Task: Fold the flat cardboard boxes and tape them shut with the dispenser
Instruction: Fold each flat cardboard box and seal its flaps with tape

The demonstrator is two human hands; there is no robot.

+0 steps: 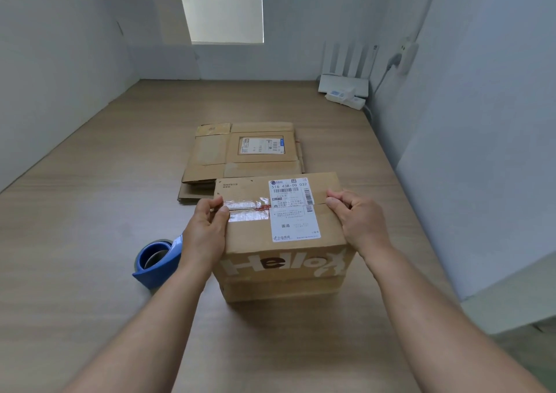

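One box (282, 236) folded, centre; my left hand (207, 227) and right hand (358, 221), fingers curled, pinch its top seam closed. New taping apparently pending: dispenser (156, 260) at 8 o'clock, flat boxes (243, 154) at 12.

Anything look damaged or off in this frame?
Only the assembled box: its shipping label is split along the top seam, and old glossy tape covers just the left part, so it looks reused. Left hand and right hand hold the seam ends.
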